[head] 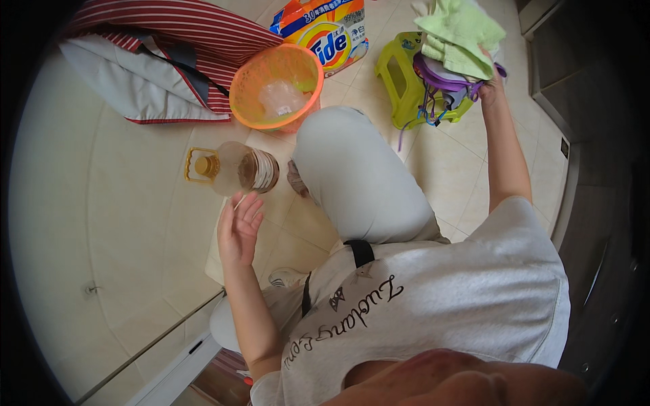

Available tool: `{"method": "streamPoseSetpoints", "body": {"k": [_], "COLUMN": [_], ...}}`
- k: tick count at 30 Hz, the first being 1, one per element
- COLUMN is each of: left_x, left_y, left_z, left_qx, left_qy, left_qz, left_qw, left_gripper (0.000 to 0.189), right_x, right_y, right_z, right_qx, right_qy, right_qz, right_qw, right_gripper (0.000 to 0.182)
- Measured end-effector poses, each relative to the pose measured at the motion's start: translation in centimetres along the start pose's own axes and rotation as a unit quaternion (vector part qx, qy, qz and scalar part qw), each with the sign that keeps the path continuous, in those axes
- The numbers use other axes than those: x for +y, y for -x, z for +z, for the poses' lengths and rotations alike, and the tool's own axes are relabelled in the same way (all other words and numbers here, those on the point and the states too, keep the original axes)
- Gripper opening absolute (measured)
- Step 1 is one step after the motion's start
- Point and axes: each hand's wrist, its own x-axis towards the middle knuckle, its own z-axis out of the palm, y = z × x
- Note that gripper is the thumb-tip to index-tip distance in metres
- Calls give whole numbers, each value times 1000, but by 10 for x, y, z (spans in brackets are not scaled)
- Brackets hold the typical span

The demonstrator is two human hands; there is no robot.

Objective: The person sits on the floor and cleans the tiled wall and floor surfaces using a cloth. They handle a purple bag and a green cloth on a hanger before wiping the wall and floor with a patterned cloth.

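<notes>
My right hand (490,83) grips the side of a pile of cloths at the upper right. On top of the pile lies a crumpled light green towel (462,30); beneath it are pale cloths and a purple-edged cloth item (439,76) with purple and blue cords hanging down. The pile is over a lime green plastic step stool (398,96); whether it rests on the seat cannot be told. My left hand (241,228) is raised and empty, palm showing, fingers slightly curled. Just beyond its fingertips is a large clear plastic oil jug (231,165) with a yellow cap and handle.
An orange plastic basket (315,94) holds a clear plastic bag. Behind it stands a Tide detergent bag (330,45). A red-and-white striped fabric bag (203,30) lies at the upper left. A grey cloth (294,177) is beside my knee. Dark cabinets (584,111) line the right side.
</notes>
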Motion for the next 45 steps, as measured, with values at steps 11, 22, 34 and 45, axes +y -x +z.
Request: {"method": "streamPoseSetpoints", "body": {"k": [11, 22, 34, 45], "left_x": [-20, -93, -194, -127], "left_y": [12, -34, -32, 7], "left_z": [-40, -84, -98, -75], "left_qx": [198, 234, 69, 115], "left_qy": [59, -40, -527, -454], "left_qz": [-14, -84, -10, -63], "left_qw": [978, 968, 847, 881], "left_gripper": [35, 34, 35, 35], "right_x": [19, 46, 377, 503], "right_y": [-79, 74, 165, 148], "right_z": [-125, 133, 269, 125], "right_qx": [221, 54, -679, -393], "right_qy": [338, 374, 653, 863], "right_qz": [81, -338, 133, 10], "right_qw": [911, 862, 309, 318], "right_gripper": [76, 32, 37, 58]}}
